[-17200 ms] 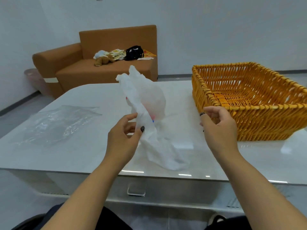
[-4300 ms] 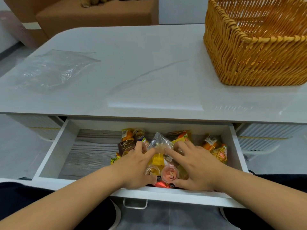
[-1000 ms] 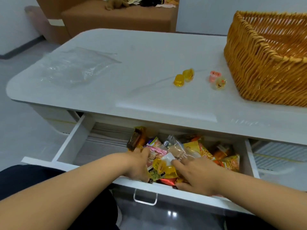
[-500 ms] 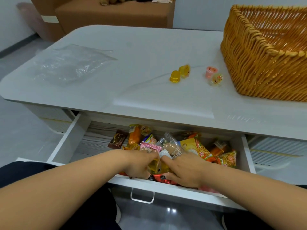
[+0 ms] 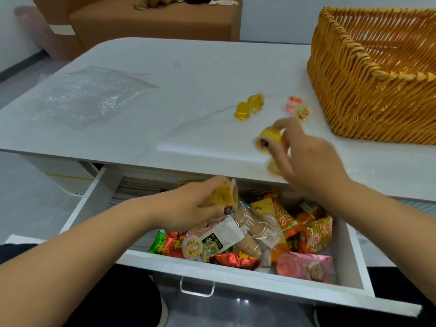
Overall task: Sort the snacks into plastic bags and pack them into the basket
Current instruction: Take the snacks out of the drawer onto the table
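Left hand [image 5: 200, 206] grip curled round a yellow jelly cup [image 5: 225, 195], right hand [image 5: 304, 156] grip pinching another [image 5: 271, 135]

Print shows on several snack packets [image 5: 316, 234] in the open drawer [image 5: 236, 273], at six o'clock from the tabletop, but it is too blurred to read.

The middle of the table [image 5: 188, 74] was left bare between the plastic bags [image 5: 92, 95] at far left and the basket [image 5: 368, 90] at right. Passage toward the basket was narrowed by four jelly cups [image 5: 256, 103] clustered just left of its wall. The open drawer [image 5: 236, 271] was filled on its right by heaped snacks [image 5: 266, 230]; bare floor was seen on its left.
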A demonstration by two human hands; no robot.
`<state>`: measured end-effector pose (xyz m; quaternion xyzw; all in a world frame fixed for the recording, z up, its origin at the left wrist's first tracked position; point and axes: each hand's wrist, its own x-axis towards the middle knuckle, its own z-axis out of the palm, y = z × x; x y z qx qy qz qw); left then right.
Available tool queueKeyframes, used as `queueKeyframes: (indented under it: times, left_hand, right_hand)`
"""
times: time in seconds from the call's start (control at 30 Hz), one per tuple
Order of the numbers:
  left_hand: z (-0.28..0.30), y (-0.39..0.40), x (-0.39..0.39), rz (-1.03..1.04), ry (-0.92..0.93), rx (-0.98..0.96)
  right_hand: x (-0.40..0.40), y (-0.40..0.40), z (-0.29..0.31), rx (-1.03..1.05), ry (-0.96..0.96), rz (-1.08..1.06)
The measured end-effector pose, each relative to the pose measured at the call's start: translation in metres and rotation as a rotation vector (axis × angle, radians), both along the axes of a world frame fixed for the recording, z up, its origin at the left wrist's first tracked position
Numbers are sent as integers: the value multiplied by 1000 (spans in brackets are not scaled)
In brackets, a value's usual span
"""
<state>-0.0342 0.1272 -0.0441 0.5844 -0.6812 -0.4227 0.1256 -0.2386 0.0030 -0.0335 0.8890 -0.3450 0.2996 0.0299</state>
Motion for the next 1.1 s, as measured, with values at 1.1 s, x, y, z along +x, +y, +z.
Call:
queueKeyframes:
  times: [1.1]
  left_hand:
    - [-36,-233,-17,618,-246,-621]
  right_hand:
    - [48,-155,-54,312,-294,-224]
